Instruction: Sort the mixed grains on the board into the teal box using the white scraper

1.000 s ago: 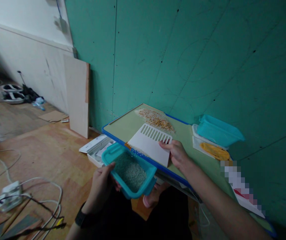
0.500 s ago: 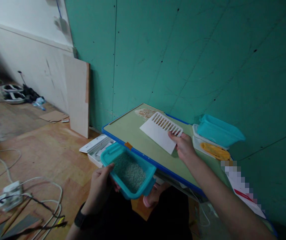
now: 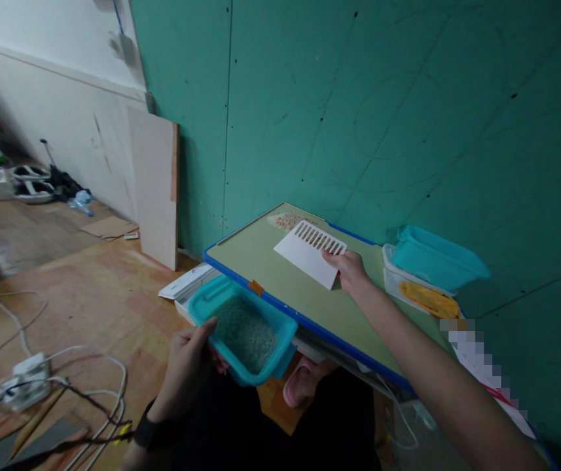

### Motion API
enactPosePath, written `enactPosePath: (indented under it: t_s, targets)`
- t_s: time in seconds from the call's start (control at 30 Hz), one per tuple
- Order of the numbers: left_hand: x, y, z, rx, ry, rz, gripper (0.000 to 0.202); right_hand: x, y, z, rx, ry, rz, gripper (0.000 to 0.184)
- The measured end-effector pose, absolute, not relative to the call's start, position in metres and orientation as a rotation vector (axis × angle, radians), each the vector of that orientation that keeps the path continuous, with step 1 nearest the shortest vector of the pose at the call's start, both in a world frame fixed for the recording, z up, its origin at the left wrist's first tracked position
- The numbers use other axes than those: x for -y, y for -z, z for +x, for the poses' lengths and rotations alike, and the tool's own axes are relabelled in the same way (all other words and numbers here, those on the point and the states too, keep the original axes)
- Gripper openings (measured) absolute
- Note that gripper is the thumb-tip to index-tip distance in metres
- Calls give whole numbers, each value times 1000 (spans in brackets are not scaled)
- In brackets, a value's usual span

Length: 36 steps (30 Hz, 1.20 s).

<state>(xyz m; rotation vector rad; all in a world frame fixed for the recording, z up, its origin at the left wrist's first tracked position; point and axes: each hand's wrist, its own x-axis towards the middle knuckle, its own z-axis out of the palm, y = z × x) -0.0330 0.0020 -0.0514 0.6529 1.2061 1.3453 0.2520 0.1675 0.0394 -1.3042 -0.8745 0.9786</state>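
My left hand (image 3: 193, 356) grips the near left wall of a teal plastic bin (image 3: 287, 337), its thumb over the rim. Grey-green granules (image 3: 248, 333) fill the bottom of this bin, which sits just below the table's front edge. Over the table, my right hand (image 3: 350, 268) is closed on the right end of a white flat scraper (image 3: 304, 258) with a row of slots along its far side. Its lower edge is close to the tabletop; I cannot tell whether it touches. Beyond the scraper lies a pile of pale and brown granules (image 3: 285, 220).
The green tabletop (image 3: 241, 248) has a blue rim and stands against a green wall. At its right are another teal bin (image 3: 437, 258), a white tray (image 3: 393, 278) and a yellow cloth (image 3: 430, 299). White cables and a power strip (image 3: 27, 379) lie on the floor at left.
My right hand has drawn the scraper slightly left and away from me over the table. The bin in my left hand has shifted a little left.
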Motion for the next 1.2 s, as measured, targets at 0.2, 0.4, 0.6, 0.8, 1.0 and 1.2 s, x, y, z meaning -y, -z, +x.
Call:
enactPosePath:
  t_s: [0.2, 0.4, 0.6, 0.8, 1.0, 1.2]
  targets:
    - [-4, 43, -32, -1135, -1293, 706, 59, -141, -33, 232, 919, -1180, -1265, 45]
    - [-7, 53, -31, -1115, -1328, 646, 57, -118, -32, 220, 992, -1266, -1247, 44]
    - [-5, 45, -29, -1121, -1306, 672, 54, -109, -38, 218, 999, -1304, -1219, 45]
    - [-4, 49, -22, -1135, -1366, 615, 52, -99, -41, 216, 971, -1332, -1234, 50]
    - [6, 51, -14, -1177, -1375, 580, 50, -81, -51, 234, 882, -1260, -1244, 52]
    - [16, 44, -8, -1245, -1329, 620, 53, -47, -47, 271, 807, -1101, -1370, 51]
